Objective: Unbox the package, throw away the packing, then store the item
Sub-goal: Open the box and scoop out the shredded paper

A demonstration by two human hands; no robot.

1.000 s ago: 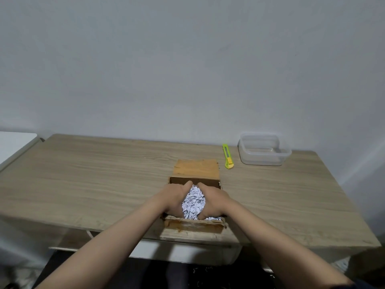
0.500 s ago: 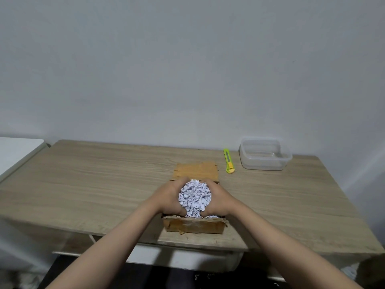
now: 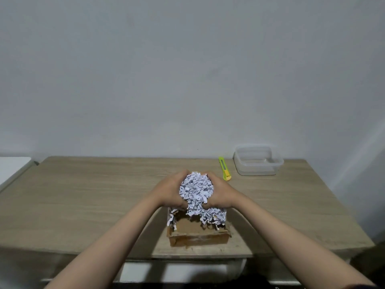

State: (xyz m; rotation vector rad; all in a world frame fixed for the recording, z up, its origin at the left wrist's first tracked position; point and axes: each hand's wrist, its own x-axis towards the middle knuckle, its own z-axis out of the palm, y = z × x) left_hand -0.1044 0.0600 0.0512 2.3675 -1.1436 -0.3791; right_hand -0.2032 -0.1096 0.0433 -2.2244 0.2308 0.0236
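An open brown cardboard box sits at the table's front edge. My left hand and my right hand are cupped together above it, holding a heap of white shredded paper between them. Some shreds hang down from the heap. More shredded paper lies along the box's far and right sides, and bare cardboard shows in its middle. No item inside the box is visible.
A wooden table stands against a plain wall. A green and yellow utility knife lies behind the box to the right. A clear plastic container stands at the back right. A white surface adjoins at the left.
Both hands have lifted the heap of shredded paper up out of the box. The box's cardboard bottom now shows.
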